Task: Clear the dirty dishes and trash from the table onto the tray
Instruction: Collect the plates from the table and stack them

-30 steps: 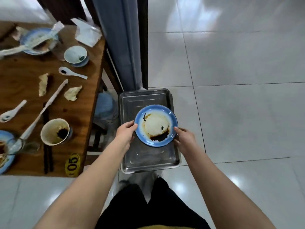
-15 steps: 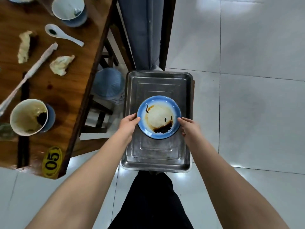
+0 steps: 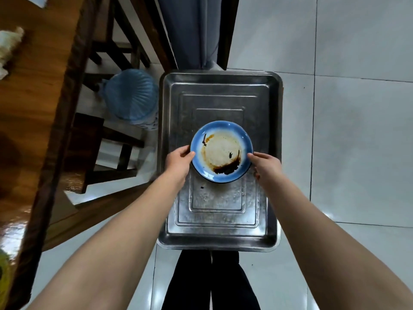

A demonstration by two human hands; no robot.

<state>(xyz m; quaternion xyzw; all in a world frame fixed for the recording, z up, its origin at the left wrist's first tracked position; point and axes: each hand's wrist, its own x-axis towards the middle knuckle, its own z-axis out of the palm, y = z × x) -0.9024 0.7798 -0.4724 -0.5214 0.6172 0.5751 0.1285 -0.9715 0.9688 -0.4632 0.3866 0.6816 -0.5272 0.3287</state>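
Note:
A blue-rimmed plate (image 3: 220, 151) smeared with dark sauce is over the middle of a steel tray (image 3: 223, 90). My left hand (image 3: 178, 161) grips its left rim and my right hand (image 3: 264, 165) grips its right rim. I cannot tell whether the plate touches the tray floor. The tray holds nothing else and sits on a low stand in front of my legs. The wooden table (image 3: 33, 108) is at the left, with a crumpled napkin (image 3: 10, 47) blurred at its far edge.
A blue-lined bin (image 3: 131, 96) stands on the floor between table and tray. Dark wooden stools (image 3: 105, 148) sit under the table edge. A grey curtain and dark post (image 3: 201, 30) rise behind the tray. Glossy white tile floor spreads to the right.
My view has swung right and down, so most table items have left the frame. The plate, held in both hands, has moved further in over the tray's middle.

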